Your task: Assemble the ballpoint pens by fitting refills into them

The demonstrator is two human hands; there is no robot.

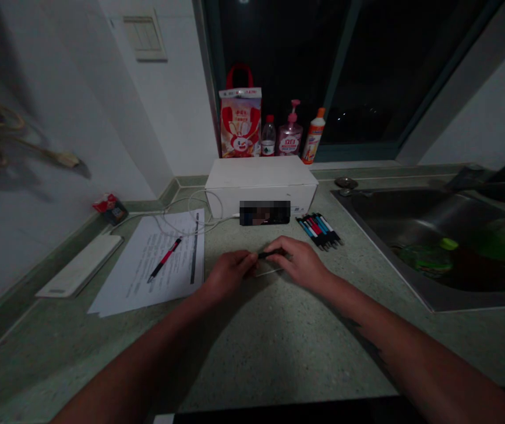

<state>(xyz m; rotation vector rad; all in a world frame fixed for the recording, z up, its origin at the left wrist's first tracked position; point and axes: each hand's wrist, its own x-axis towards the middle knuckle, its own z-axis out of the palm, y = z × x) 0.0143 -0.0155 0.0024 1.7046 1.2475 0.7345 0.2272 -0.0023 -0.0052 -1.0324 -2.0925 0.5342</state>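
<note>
Left hand (229, 274) and right hand (300, 265) pinch slim black pen (272, 254) at either end, fingertips closed. Judged light, stiff, smooth, slightly slippery; firmest hold on barrel.

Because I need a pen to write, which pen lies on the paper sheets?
The red-and-black pen, lying slanted on the printed sheets. The other pens lie grouped on the counter; a dark pen is between the left hand and right hand.

A speckled green countertop (279, 347) carries a white box (261, 188), printed papers (146, 265) and bundled pens (318, 231).
</note>
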